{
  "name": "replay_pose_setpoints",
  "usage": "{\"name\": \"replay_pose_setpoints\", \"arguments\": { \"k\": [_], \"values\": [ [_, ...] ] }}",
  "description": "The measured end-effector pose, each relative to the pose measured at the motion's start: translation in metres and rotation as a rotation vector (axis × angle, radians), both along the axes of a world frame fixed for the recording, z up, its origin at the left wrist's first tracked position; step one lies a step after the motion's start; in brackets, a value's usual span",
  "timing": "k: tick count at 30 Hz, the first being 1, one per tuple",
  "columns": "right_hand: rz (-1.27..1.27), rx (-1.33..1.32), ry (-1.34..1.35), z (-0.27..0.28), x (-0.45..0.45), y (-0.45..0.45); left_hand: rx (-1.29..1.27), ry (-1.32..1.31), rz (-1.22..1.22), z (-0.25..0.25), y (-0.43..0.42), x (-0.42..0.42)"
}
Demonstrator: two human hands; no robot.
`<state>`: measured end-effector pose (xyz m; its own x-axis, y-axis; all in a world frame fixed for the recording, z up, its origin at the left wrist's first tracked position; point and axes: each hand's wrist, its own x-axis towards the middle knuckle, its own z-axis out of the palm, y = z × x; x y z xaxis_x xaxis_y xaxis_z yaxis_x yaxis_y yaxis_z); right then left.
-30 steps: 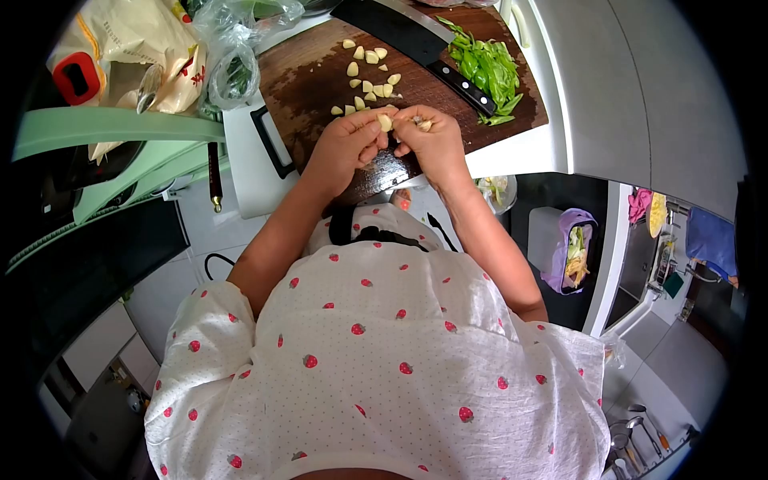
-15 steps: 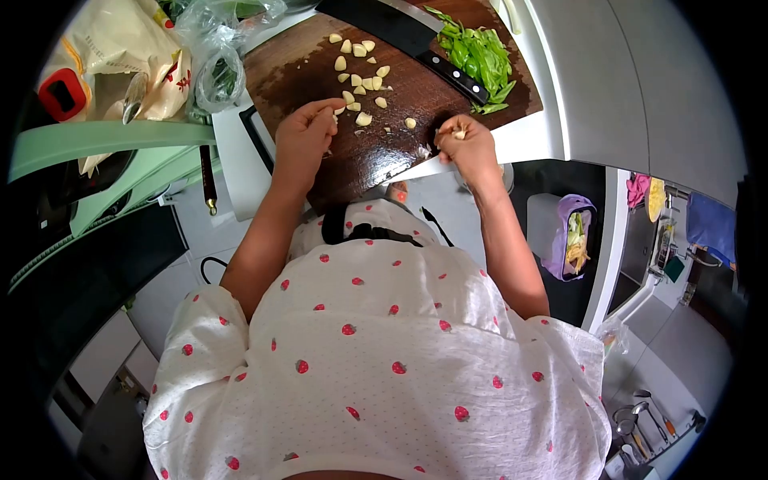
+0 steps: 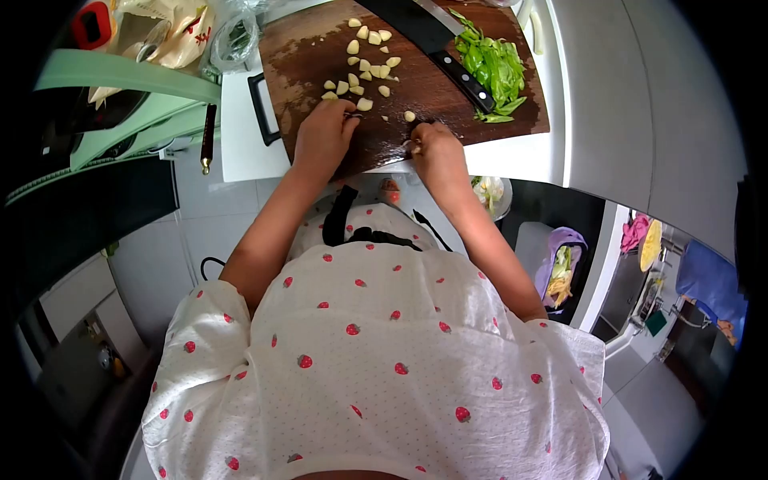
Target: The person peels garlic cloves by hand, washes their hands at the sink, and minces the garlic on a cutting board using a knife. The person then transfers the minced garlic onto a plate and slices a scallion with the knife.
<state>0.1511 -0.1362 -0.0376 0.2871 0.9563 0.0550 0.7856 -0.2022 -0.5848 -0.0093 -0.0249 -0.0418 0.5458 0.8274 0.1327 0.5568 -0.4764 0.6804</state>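
Note:
My left hand (image 3: 323, 138) is low over the wooden cutting board (image 3: 292, 64), fingers curled in with the tips beside the nearest garlic cloves (image 3: 365, 104). What those fingertips hold, if anything, is hidden. Near the board's front edge, my right hand (image 3: 439, 156) is closed in a pinch, with a small whitish bit at its fingertips that is too small to name. A single clove (image 3: 410, 116) lies just beyond the right hand. Several more peeled cloves spread across the board's middle. At right lie a black-handled cleaver (image 3: 464, 82) and a pile of sliced green peppers (image 3: 492, 68).
A white counter (image 3: 520, 160) is under the board. Plastic bags (image 3: 236, 40) sit at the back left beside a green shelf edge (image 3: 120, 70). Below the counter are a bowl with pale scraps (image 3: 490, 190) and a purple bag of scraps (image 3: 552, 268).
My right hand has moved left and toward the board's front edge, nearer my left hand. My left hand has shifted slightly right. The view has tilted a little; the cleaver and peppers stay on the board.

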Motion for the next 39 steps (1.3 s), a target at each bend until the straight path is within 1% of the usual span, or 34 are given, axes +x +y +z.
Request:
{"name": "replay_pose_setpoints", "arguments": {
  "k": [1,3,5,6,9,10,11,13,14,15,17,20,23,26,29,32,35,36,39],
  "values": [
    [0.032,-0.026,-0.006,0.000,0.002,0.000,0.035,0.003,-0.002,-0.005,-0.002,0.001],
    [0.050,0.026,0.015,-0.005,0.009,0.003,0.074,0.031,0.020,-0.009,-0.007,0.007],
    [0.052,0.070,0.098,-0.007,0.014,0.007,0.082,0.095,0.075,-0.007,-0.011,0.009],
    [0.014,0.088,0.231,-0.004,0.019,0.007,0.090,0.038,0.091,-0.008,-0.013,0.009],
    [-0.266,-0.170,1.204,-0.001,0.037,0.012,-0.129,-0.201,0.341,0.000,-0.022,0.008],
    [-0.297,-0.153,1.342,0.004,0.041,0.010,-0.365,-0.405,0.406,0.007,-0.021,0.007],
    [-0.292,-0.160,1.377,0.005,0.044,0.009,-0.820,-0.607,0.536,0.016,-0.025,0.003],
    [-0.284,-0.178,1.444,0.005,0.050,0.008,-0.865,-0.982,0.451,0.009,-0.019,-0.012],
    [-0.264,-0.182,1.401,0.007,0.051,0.007,-0.912,-1.086,0.458,0.008,-0.018,-0.021],
    [-0.217,-0.197,1.323,0.008,0.051,0.005,-0.915,-1.139,0.493,0.009,-0.018,-0.026],
    [-0.131,-0.222,1.166,0.007,0.050,0.001,-0.894,-1.185,0.578,0.010,-0.021,-0.034],
    [-0.055,-0.230,0.836,0.009,0.042,-0.004,-0.951,-1.268,0.588,0.004,-0.024,-0.044],
    [0.048,-0.137,0.500,-0.006,0.036,-0.007,-1.026,-1.386,0.552,0.001,-0.026,-0.043],
    [0.121,0.068,0.239,-0.005,0.025,-0.008,-1.069,-1.427,0.542,0.000,-0.030,-0.041],
    [0.101,-0.011,0.015,-0.005,0.012,-0.007,-1.101,-1.400,0.501,0.003,-0.037,-0.043],
    [0.102,0.007,-0.041,-0.010,0.007,-0.002,-1.138,-1.363,0.421,0.005,-0.046,-0.042],
    [-0.017,-0.070,0.429,-0.001,0.006,-0.019,-1.212,-1.295,0.351,0.019,-0.064,-0.029],
    [-0.106,-0.145,0.595,-0.004,0.004,-0.031,-1.248,-1.243,0.328,0.024,-0.072,-0.021],
    [-0.331,-0.222,1.127,-0.016,0.001,-0.079,-1.393,-1.078,0.201,0.019,-0.098,0.006]
  ]
}}
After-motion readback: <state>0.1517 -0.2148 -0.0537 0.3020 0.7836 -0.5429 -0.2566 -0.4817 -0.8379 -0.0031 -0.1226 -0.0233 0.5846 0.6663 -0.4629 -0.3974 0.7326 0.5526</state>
